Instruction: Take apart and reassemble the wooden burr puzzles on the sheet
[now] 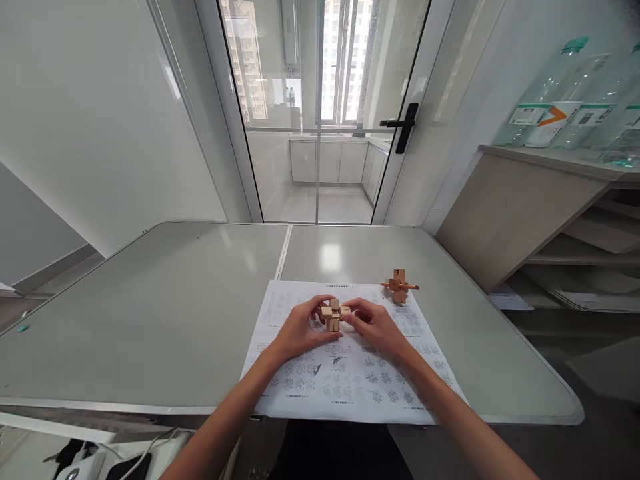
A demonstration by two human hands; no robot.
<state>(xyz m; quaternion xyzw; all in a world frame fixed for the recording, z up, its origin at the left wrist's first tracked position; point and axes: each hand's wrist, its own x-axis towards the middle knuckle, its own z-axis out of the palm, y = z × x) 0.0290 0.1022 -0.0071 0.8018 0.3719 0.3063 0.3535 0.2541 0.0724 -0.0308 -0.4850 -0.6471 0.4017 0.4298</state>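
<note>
A small interlocking wooden block puzzle (333,313) in pale wood is held just above a printed sheet, near the middle of the table. My left hand (306,325) is closed around its left side, with the thumb along the bottom. From the right, the fingers of my right hand (373,321) pinch a block that sticks out of the puzzle. The paper sheet (295,405) carries rows of small line drawings of puzzle pieces. A second, darker wooden puzzle (399,285) with a thin stick through it rests at the sheet's upper right corner.
The grey table (150,320) has a seam and a metal edge. Behind it stands a glass door (320,167) with a black handle (404,127). To the right, a shelf unit (540,207) bears several plastic bottles (555,100). Cables and a dark device (129,468) lie at lower left.
</note>
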